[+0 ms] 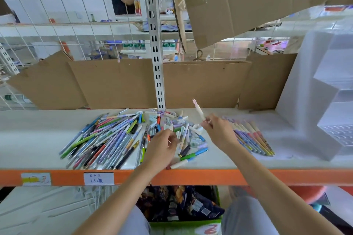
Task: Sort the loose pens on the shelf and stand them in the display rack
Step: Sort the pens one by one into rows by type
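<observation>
Dozens of loose pens (116,139) lie heaped on a pale shelf (34,139) with an orange front edge (cardboard and wire mesh behind). At three o'clock stands a white display rack (313,101). The right hand (217,131) pinches a white pen (199,109) raised above the shelf; the left hand (162,149), fingers curled, touches the heap.

Both bare forearms reach forward and up from bottom of frame. Left hand (162,147) palm down, fingers curled, tips pinched together. Right hand (217,129) raised higher, fingers curled, thumb and fingertips pinching, wrist slightly bent.
</observation>
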